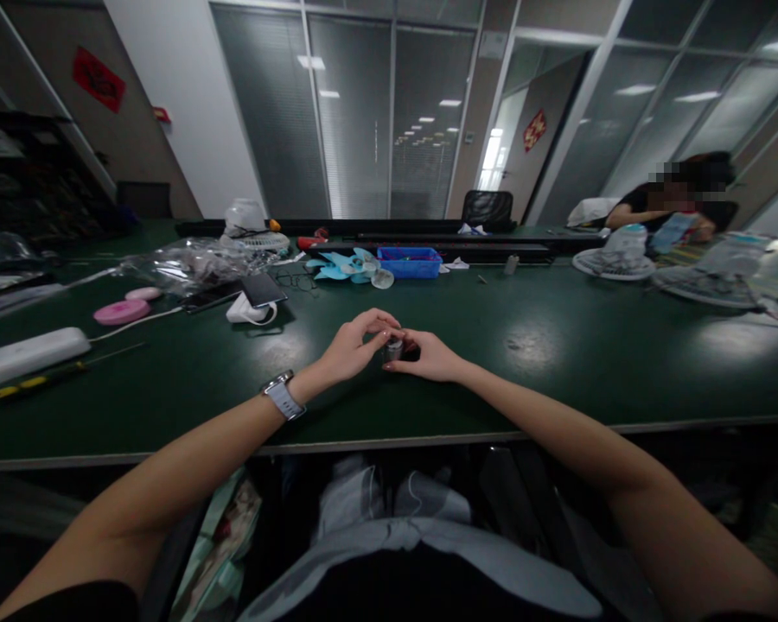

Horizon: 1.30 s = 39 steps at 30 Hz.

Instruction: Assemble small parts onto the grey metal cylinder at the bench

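A small grey metallic cylinder (393,350), its exact kind too small to tell, is held low over the green table between my two hands. My left hand (358,347), with a watch (283,395) on its wrist, closes its thumb and fingers at the cylinder's top and left side. From the other side, my right hand (430,356) grips it, thumb below and fingers above. The fingers hide part of the cylinder.
Light blue fan blades (347,266) and a blue basket (408,263) lie ahead. To the left are a power adapter (246,308), pink disc (122,312), screwdriver (32,383) and power strip (32,357). Fan parts (615,259) and a seated person (674,203) are at right.
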Available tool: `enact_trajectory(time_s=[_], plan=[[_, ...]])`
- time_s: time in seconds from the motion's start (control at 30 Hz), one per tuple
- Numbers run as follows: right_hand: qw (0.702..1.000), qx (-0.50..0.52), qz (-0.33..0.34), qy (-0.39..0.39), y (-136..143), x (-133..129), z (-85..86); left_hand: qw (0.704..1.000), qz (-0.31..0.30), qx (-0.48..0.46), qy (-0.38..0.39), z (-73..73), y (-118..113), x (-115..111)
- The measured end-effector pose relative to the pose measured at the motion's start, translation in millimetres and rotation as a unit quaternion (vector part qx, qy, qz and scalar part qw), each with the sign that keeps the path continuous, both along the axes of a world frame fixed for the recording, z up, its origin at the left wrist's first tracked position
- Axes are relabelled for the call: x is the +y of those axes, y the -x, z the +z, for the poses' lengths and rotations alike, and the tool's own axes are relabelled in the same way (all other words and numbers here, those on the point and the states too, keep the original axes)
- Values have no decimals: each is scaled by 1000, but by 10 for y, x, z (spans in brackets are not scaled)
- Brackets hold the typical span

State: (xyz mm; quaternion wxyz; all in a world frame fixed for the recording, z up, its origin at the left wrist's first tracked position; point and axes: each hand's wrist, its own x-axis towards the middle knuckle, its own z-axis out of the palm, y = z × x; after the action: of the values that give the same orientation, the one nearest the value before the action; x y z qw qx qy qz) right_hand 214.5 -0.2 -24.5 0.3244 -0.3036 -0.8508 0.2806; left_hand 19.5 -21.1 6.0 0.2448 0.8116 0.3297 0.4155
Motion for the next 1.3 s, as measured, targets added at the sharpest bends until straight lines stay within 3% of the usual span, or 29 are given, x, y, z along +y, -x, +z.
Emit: enact_trajectory(time_s=[0.23,0.5,0.63,1.0,1.07,1.17,1.3], plan=[[1000,6,17,4,4,5,9,997,67,13,-33,3,7,6],[1000,-2,-3,-5,-4,3,-3,998,-48,-35,34,-53,-5,42],[1000,-9,-6,-19,-6,9,0,998,-44,-32,18,-74,-32,38],[1000,3,6,-6,-4,5,0,995,55,-57,-65,-66,-90,23],[1000,-2,6,-6,-4,-3,16,989,104,-58,-89,-54,-74,50],[1000,-15,7,-6,-1,-25,56,966,232,-49,-107,-47,51,166],[1000,-21,4,1,-1,-40,79,953,300,36,0,-133,318,403]])
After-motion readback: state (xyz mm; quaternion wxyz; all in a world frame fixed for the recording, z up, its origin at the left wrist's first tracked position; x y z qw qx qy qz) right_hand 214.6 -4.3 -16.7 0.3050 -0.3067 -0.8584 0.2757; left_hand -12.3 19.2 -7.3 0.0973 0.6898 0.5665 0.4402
